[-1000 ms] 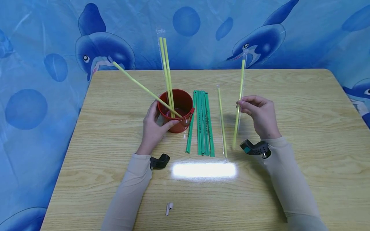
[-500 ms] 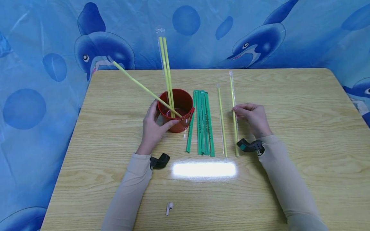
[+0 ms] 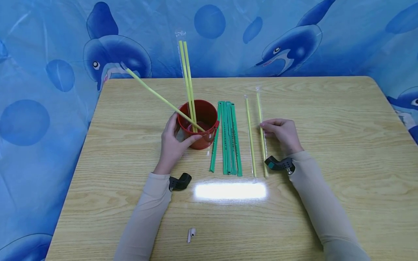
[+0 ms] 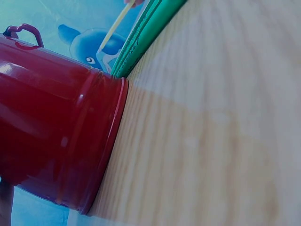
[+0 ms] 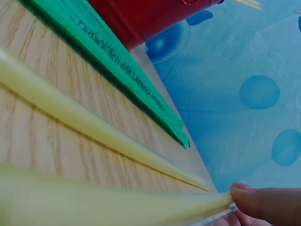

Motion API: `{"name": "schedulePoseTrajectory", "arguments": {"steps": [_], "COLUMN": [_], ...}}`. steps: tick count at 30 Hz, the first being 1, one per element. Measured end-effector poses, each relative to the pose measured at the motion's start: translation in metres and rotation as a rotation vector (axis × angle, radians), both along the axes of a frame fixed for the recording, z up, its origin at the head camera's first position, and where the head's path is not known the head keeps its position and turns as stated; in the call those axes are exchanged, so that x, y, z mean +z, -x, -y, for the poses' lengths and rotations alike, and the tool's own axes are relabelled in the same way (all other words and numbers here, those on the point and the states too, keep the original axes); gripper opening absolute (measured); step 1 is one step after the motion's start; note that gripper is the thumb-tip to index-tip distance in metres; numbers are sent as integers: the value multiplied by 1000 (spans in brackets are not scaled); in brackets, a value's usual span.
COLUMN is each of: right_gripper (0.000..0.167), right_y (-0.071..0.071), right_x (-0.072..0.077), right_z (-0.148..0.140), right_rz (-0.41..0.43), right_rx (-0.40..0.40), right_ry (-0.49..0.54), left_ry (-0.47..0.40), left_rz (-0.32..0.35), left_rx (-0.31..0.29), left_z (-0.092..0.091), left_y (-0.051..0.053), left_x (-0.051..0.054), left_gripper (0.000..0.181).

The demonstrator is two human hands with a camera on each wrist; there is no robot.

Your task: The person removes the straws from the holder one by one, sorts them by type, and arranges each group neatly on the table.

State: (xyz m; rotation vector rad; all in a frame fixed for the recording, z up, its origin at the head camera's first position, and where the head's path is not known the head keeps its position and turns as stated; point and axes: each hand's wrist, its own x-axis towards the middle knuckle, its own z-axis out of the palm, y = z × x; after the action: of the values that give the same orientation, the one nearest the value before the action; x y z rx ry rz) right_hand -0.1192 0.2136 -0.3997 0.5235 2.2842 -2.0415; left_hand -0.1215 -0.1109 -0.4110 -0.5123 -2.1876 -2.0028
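Note:
My left hand [image 3: 173, 145] grips the side of a small red bucket [image 3: 206, 140], thumb near the front rim. Several yellow straws [image 3: 187, 79] in clear wrappers stand in the bucket, one leaning far to the left. On the right, my right hand [image 3: 283, 134] pinches a wrapped yellow straw [image 3: 260, 108] at its middle, between thumb and fingers. That straw lies at or just over the table; the exact contact cannot be told. A second wrapped yellow straw [image 3: 249, 137] lies to its left. In the right wrist view the thumb [image 5: 263, 202] presses on the held straw [image 5: 117, 207].
Several green paper-wrapped sticks [image 3: 230, 139] lie in a row between the bucket and the yellow straws. A white earbud [image 3: 191, 235] lies near the front of the wooden table [image 3: 359, 163]. A blue dolphin-print sheet [image 3: 228, 54] hangs behind and to the sides.
My right hand has lowered the yellow straw from upright to nearly flat and moved it left, alongside the other yellow straw. My left hand has stayed on the bucket.

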Motion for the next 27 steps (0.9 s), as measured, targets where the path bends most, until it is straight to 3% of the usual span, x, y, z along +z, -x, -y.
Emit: {"name": "schedulePoseTrajectory", "arguments": {"steps": [6, 19, 27], "right_gripper": [8, 29, 30], "right_y": [0, -2, -3], "right_x": [1, 0, -2], "right_z": [0, 6, 6], "right_rz": [7, 5, 17], "right_rx": [41, 64, 79], "right_ry": [-43, -146, -229], "left_ry": [-8, -3, -4], "left_rz": [-34, -28, -24], "left_rx": [-7, 6, -1], "left_z": [1, 1, 1], "left_y": [1, 0, -1], "left_x": [-2, 0, -1], "left_gripper": [79, 80, 81]}}
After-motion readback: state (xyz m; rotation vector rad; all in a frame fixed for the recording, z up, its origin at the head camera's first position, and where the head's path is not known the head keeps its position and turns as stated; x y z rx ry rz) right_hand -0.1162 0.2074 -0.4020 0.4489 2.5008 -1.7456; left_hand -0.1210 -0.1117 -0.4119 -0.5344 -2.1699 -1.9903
